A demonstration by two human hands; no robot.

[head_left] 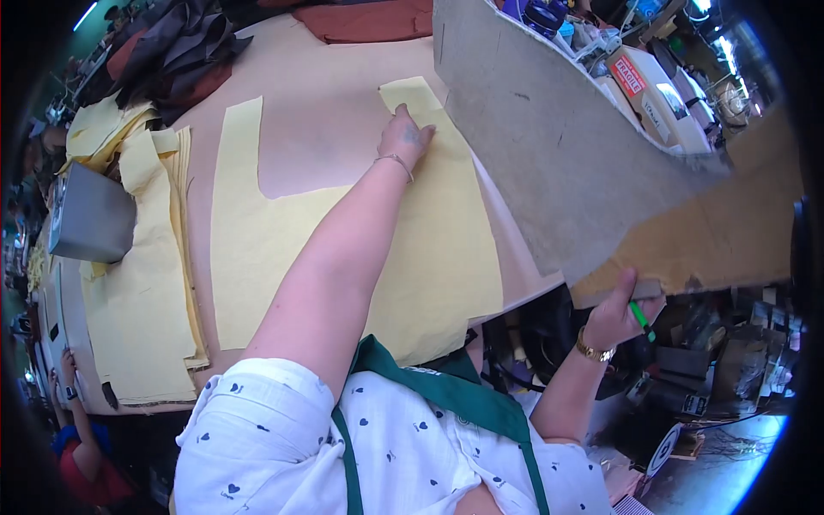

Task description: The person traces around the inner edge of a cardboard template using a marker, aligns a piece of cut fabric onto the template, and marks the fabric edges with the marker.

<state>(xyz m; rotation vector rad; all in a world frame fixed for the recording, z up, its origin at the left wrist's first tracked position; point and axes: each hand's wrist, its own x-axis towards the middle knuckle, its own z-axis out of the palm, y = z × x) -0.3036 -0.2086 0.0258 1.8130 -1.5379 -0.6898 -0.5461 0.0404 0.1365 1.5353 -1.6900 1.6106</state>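
My left hand (405,137) reaches across the table and rests on the upper right arm of a yellow U-shaped cut sheet (438,249). Its thumb and forefinger are apart; the other fingers are partly hidden. My right hand (616,311) is closed on the lower edge of a large cardboard pattern (524,112), grey over most of its face and brown (712,232) at the right end. A green pen (641,320) is also tucked in that hand. The cardboard is raised at the right and overlaps the table's right side.
At the left, a grey metal block (93,213) sits on stacked yellow pieces (137,318). Dark material (176,51) and reddish-brown sheets (365,19) lie at the back. Beyond the cardboard is a box marked fragile (657,99). Another person (86,455) is at lower left.
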